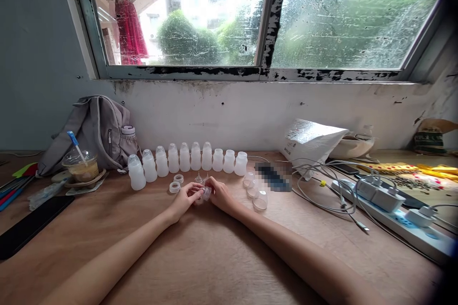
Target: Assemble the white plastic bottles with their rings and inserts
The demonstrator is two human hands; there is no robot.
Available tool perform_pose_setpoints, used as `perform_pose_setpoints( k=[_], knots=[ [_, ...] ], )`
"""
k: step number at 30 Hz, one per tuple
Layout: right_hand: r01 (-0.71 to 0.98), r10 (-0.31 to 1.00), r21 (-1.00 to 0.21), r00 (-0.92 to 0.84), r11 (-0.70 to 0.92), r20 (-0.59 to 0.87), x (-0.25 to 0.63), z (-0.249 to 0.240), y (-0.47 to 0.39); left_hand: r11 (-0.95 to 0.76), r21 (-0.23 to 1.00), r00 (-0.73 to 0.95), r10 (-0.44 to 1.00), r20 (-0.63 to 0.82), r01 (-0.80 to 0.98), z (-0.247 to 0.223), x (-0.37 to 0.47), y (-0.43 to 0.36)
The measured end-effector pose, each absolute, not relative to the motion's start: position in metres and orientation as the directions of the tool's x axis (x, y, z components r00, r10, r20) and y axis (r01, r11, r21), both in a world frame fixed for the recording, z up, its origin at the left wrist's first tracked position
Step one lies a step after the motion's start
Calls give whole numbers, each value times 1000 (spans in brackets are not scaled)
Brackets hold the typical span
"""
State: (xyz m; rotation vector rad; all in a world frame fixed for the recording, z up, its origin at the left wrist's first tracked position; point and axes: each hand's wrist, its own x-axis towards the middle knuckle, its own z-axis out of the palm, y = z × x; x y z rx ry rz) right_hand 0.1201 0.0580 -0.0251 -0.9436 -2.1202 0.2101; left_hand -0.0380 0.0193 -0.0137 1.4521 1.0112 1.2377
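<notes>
My left hand (pixel 184 198) and my right hand (pixel 219 193) meet at the middle of the wooden desk (pixel 214 257). Between their fingertips sits a small clear plastic cap piece (pixel 206 193), held by both hands. A curved row of several white plastic bottles (pixel 186 158) stands just beyond the hands, some with clear domed caps, some without. Two white rings (pixel 176 183) lie left of the hands. Three clear domed caps (pixel 255 190) rest to the right. A small clear nipple part (pixel 199 179) lies just behind my fingers.
A grey bag (pixel 96 131) and a lidded drink cup with a blue straw (pixel 80 164) stand at the left. A black phone (pixel 30 226) lies near the left edge. A white pouch (pixel 309 140), tangled cables (pixel 329 178) and a power strip (pixel 400 214) fill the right side.
</notes>
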Motion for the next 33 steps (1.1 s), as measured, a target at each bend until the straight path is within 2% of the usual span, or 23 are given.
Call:
perform_pose_setpoints(
  k=[3,6,9,12,15,18,21,25,30,33],
  knots=[
    [558,686,-427,-422,712,593,119,-25,54,-221,975,163,963,215,18,-14,-39,20],
    [549,691,-447,-395,706,606,120,-23,54,-178,982,24,983,180,-61,-16,-42,25],
    [624,715,-422,-341,658,610,124,-13,67,-129,981,-52,991,122,-147,-18,-45,29],
    [780,794,-374,-243,502,558,128,8,92,-96,977,-27,995,93,-188,-18,-47,30],
    [885,899,-377,-97,274,426,128,29,118,-82,977,-16,997,81,-196,-18,-46,29],
    [922,934,-356,-18,154,357,121,36,133,-78,978,-15,997,76,-194,-18,-46,29],
    [928,941,-358,26,103,338,115,32,135,-69,978,-12,998,68,-195,-19,-46,30],
    [934,902,-318,-10,163,432,119,28,125,-62,974,-15,998,60,-220,-20,-46,31],
    [876,710,-247,-141,414,690,138,34,103,-46,970,-27,999,40,-240,-18,-45,30],
    [791,679,-272,-230,548,698,147,33,83,-42,969,-33,999,35,-243,-17,-45,29]
  ],
)
